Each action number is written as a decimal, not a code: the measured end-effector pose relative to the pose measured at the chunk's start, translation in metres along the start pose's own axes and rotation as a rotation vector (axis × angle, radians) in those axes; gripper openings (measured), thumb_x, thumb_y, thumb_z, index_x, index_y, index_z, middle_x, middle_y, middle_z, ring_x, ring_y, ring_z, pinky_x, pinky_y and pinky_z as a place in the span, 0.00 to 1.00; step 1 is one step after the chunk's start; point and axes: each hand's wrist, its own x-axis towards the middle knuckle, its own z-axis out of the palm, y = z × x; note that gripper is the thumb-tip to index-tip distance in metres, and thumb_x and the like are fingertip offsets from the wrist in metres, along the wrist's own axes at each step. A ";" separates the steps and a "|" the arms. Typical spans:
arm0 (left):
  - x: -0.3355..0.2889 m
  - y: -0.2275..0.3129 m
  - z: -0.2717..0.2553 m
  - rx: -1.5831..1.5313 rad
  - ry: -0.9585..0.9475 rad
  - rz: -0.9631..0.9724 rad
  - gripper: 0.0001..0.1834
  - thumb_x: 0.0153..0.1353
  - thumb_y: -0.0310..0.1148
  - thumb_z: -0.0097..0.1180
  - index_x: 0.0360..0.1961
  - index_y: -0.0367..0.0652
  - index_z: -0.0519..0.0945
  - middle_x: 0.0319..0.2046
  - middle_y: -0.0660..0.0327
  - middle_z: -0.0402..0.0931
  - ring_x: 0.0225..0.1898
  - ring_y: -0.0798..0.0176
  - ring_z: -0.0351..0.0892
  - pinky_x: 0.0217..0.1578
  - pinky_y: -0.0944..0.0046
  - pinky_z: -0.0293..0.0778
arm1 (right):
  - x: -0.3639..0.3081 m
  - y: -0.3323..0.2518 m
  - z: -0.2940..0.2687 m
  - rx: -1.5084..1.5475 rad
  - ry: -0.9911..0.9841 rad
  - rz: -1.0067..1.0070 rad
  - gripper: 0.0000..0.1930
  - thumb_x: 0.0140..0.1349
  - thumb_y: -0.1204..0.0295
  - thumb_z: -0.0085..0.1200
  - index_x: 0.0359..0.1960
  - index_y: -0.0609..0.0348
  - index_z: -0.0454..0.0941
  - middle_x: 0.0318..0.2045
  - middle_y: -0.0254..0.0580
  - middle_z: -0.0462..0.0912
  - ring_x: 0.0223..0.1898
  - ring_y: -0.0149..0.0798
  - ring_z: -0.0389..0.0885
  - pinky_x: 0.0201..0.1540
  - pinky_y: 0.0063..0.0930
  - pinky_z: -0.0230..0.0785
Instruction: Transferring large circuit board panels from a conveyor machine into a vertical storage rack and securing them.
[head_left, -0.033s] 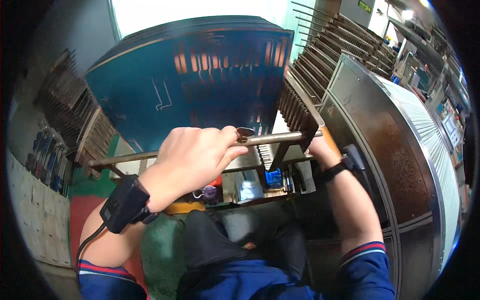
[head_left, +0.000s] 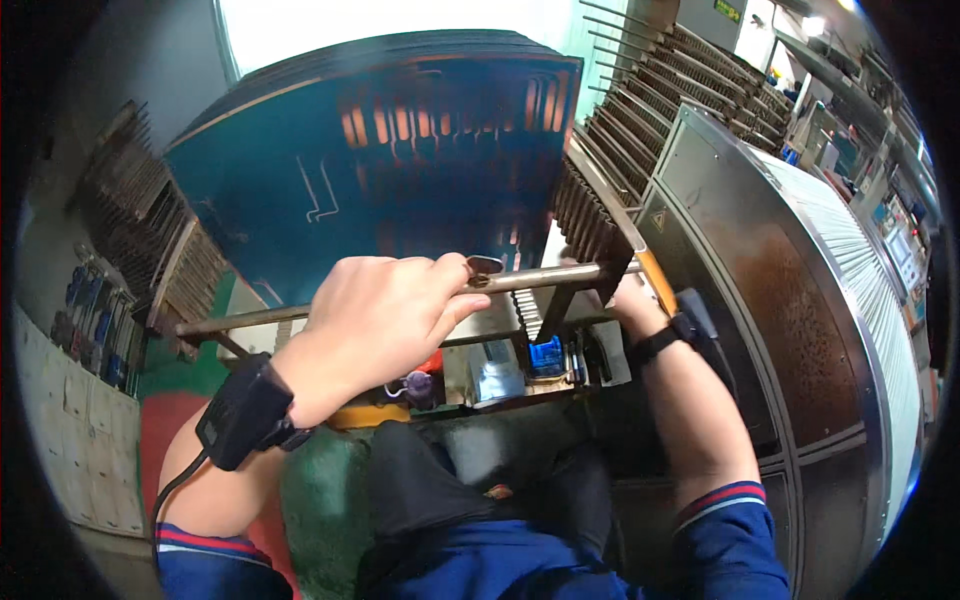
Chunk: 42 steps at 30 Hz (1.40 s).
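Note:
My left hand (head_left: 380, 310) is closed around a round metal bar (head_left: 535, 280) that crosses the front of a rack. A small dark, flat, rounded metal piece (head_left: 486, 265) shows on the bar just past its fingertips. At the bar's right end, my right hand (head_left: 630, 300) is up against the rack's dark toothed side rail (head_left: 590, 225); its fingers are hidden behind the rail. Large dark blue panels (head_left: 280, 190) with copper-coloured marks stand on edge in the rack, one behind another, beyond the bar.
Below the bar, a shelf holds a blue container (head_left: 546, 357), a clear plastic box (head_left: 497, 375) and a purple object (head_left: 420, 390). A metal cabinet (head_left: 730, 250) stands close on the right. More toothed racks (head_left: 680, 100) are stacked behind it, others (head_left: 150, 200) at far left.
The rack with its panels sits slightly farther left in view. My right hand and forearm have shifted a little left and down. My left hand keeps its hold on the bar.

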 end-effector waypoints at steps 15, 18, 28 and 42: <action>-0.006 -0.004 -0.003 -0.032 -0.016 -0.008 0.17 0.68 0.47 0.58 0.35 0.43 0.79 0.26 0.54 0.80 0.29 0.46 0.82 0.29 0.50 0.76 | 0.003 -0.008 0.073 -0.132 -0.167 -0.088 0.10 0.71 0.65 0.56 0.37 0.59 0.76 0.31 0.50 0.79 0.38 0.52 0.81 0.41 0.43 0.72; -0.006 -0.003 -0.006 -0.018 -0.032 -0.038 0.16 0.68 0.46 0.59 0.35 0.42 0.80 0.27 0.54 0.80 0.30 0.47 0.83 0.31 0.51 0.76 | 0.002 0.004 0.075 0.084 -0.275 -0.013 0.09 0.73 0.67 0.56 0.44 0.61 0.79 0.37 0.41 0.79 0.43 0.33 0.78 0.50 0.32 0.71; 0.011 0.015 -0.018 -0.272 -0.136 -0.208 0.17 0.68 0.44 0.59 0.41 0.37 0.81 0.27 0.51 0.80 0.30 0.54 0.83 0.33 0.56 0.75 | -0.009 0.003 0.067 -0.257 -0.049 -0.115 0.17 0.53 0.67 0.62 0.45 0.55 0.79 0.39 0.56 0.85 0.43 0.63 0.83 0.45 0.53 0.78; 0.023 0.027 0.006 -0.272 0.066 -0.297 0.13 0.74 0.38 0.45 0.37 0.39 0.74 0.21 0.55 0.70 0.24 0.61 0.73 0.29 0.59 0.68 | -0.003 -0.054 0.039 -0.115 -0.069 0.172 0.13 0.63 0.68 0.58 0.46 0.58 0.83 0.38 0.55 0.87 0.43 0.56 0.86 0.48 0.43 0.78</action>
